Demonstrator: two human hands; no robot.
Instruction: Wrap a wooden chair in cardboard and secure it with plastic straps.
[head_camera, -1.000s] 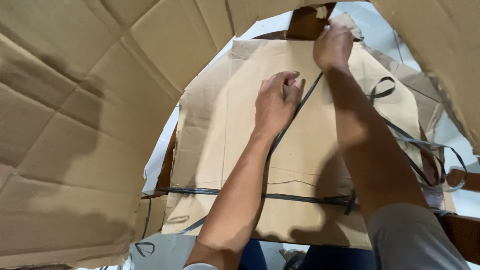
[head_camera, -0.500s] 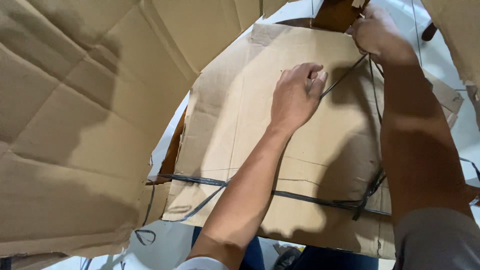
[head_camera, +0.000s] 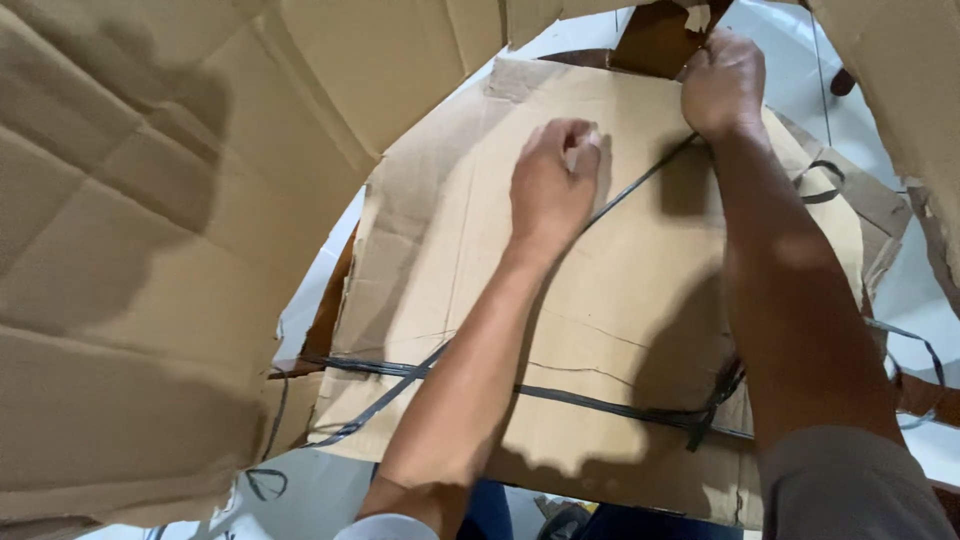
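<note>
Here the flat cardboard sheet lies bound by a black strap, one run crossing its near part, another slanting up toward the far edge. The left hand is clenched at mid-sheet, just beside that slanting run — whether it pinches the strap I cannot tell. The right hand is nearer the strap's far end, its grip closed at the sheet's far edge.
</note>
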